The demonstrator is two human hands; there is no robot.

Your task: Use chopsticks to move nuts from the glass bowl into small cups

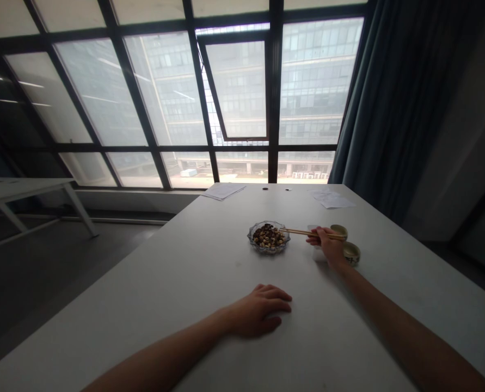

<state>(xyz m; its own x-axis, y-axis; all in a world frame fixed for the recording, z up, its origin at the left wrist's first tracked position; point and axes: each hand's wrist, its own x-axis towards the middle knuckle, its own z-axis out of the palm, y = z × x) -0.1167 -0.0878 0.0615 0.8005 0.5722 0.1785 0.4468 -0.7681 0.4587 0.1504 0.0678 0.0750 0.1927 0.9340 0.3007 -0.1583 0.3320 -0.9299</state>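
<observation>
My right hand point(327, 245) is shut on a pair of wooden chopsticks point(301, 232), whose tips reach the near-right side of a cut-glass dish point(269, 251). The dish holds a heap of mixed brown and pale nuts or beans point(269, 236). Whether the tips touch or hold a piece is hard to tell. Two small round cups point(339, 231) point(351, 253) stand just beyond and beside my right hand, their contents unclear. My left hand point(261, 310) rests palm down on the white table point(185, 267), holding nothing.
Sheets of paper point(223, 191) point(332, 200) lie near the far table edge, in front of a large window point(242, 103). A small white object point(318, 253) is partly hidden by my right hand. Another white table point(17, 189) stands at the left, beyond the floor.
</observation>
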